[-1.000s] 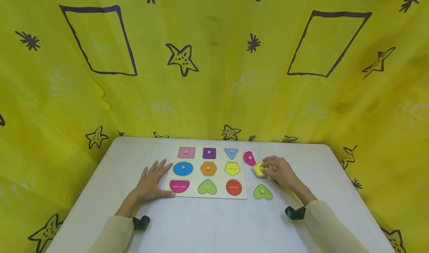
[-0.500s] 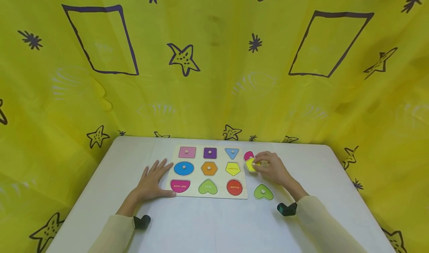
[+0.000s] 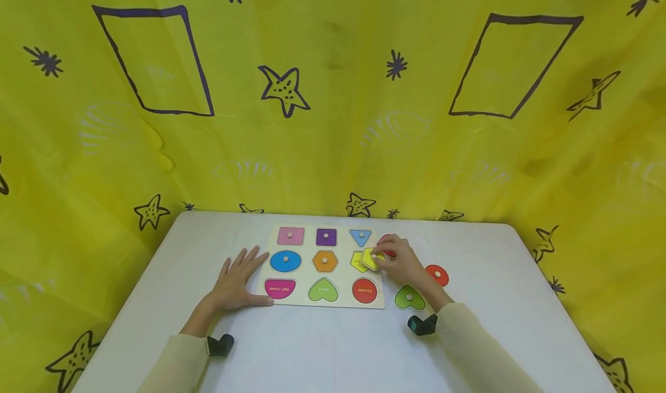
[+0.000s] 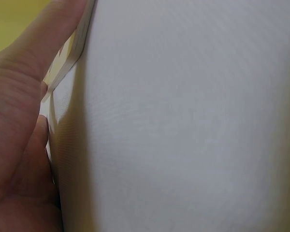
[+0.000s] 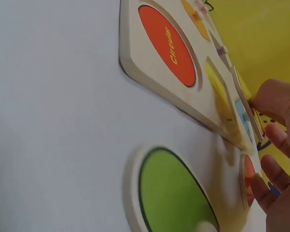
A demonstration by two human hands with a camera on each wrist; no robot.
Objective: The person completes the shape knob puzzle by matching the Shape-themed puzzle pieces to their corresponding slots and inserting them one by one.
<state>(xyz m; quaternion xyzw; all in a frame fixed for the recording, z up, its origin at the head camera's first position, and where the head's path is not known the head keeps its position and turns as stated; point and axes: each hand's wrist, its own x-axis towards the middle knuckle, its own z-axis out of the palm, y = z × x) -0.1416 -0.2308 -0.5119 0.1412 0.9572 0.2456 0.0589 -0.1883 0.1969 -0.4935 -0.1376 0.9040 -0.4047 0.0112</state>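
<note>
A pale shape-puzzle board [image 3: 306, 274] lies on the table. My right hand [image 3: 406, 264] pinches a yellow pentagon puzzle piece [image 3: 368, 258] by its knob. The piece is tilted just above the board and partly covers the yellow pentagon recess [image 3: 356, 262] in the head view. In the right wrist view, a gap shows between the raised piece [image 5: 247, 103] and the board. My left hand [image 3: 235, 284] rests with fingers spread at the board's left side, its thumb at the near corner. In the left wrist view, the thumb [image 4: 43, 36] lies along the board's edge.
Right of the board lie a green heart piece [image 3: 409, 298], a red round piece [image 3: 437, 275] and a magenta half-round piece [image 3: 386, 240], partly behind my right hand. Knobbed pieces, such as the orange hexagon [image 3: 319, 261], sit in the board. A yellow curtain [image 3: 333, 150] hangs behind the white table.
My right hand has carried the yellow pentagon piece leftward from beside the board to over its right side. The red round piece has come into fuller view. My left hand stays put.
</note>
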